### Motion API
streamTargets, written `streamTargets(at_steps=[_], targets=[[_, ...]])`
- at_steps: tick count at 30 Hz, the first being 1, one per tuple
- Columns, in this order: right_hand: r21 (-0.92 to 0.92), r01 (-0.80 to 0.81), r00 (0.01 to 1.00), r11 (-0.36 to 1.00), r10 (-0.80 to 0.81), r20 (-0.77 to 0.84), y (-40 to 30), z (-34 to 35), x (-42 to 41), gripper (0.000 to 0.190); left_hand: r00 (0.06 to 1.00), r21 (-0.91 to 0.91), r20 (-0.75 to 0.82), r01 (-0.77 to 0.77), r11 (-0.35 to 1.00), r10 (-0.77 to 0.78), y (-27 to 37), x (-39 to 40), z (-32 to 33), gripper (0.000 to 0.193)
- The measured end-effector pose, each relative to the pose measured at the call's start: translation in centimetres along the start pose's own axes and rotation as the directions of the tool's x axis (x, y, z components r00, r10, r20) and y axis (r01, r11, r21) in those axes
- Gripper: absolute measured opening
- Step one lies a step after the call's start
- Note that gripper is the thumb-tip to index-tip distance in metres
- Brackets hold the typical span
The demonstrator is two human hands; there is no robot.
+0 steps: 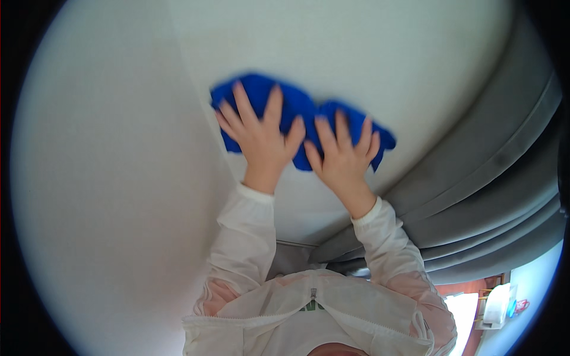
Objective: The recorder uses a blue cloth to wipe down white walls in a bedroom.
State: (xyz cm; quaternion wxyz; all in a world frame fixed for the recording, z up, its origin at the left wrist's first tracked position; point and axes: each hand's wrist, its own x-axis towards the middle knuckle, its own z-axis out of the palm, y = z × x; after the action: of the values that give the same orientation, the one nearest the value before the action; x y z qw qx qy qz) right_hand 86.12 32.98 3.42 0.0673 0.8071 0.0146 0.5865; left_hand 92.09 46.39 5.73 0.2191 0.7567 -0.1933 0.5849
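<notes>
A bright blue cloth [291, 95] lies spread against a pale, smooth wall [338, 49]. My left hand [262, 142] presses flat on the cloth's left part, fingers spread wide. On its right part, my right hand [345, 164] pins the cloth the same way, its fingers also apart. The two thumbs are close together near the middle, where the cloth's upper edge dips. Parts of the cloth under both palms are hidden, and the fingertips look slightly blurred.
Grey curtains [485, 164] hang in folds along the right, close to my right forearm. A faint vertical line, perhaps a wall corner, runs left of the cloth. At the lower right are a reddish-brown floor [467, 287] and some white furniture [494, 307].
</notes>
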Motion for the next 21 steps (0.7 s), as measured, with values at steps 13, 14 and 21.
streamTargets(at_steps=[13,14,21], targets=[[0.071,0.366,0.918,0.928,-0.373,0.134,1.1,5.2,-14.7,0.032,0.914,-0.143,0.090,0.404,0.904,-0.395,1.0,-20.1,6.4,0.068],[0.066,0.367,0.917,0.928,-0.373,0.140,1.5,5.7,-16.7,0.032,0.913,-0.149,0.095,0.407,0.901,-0.396,1.4,-22.3,6.5,0.068],[0.155,0.480,0.840,0.863,-0.503,0.202,5.4,5.3,-23.1,0.030,0.730,0.058,0.491,0.517,0.854,-0.475,4.3,-28.8,5.0,0.064]])
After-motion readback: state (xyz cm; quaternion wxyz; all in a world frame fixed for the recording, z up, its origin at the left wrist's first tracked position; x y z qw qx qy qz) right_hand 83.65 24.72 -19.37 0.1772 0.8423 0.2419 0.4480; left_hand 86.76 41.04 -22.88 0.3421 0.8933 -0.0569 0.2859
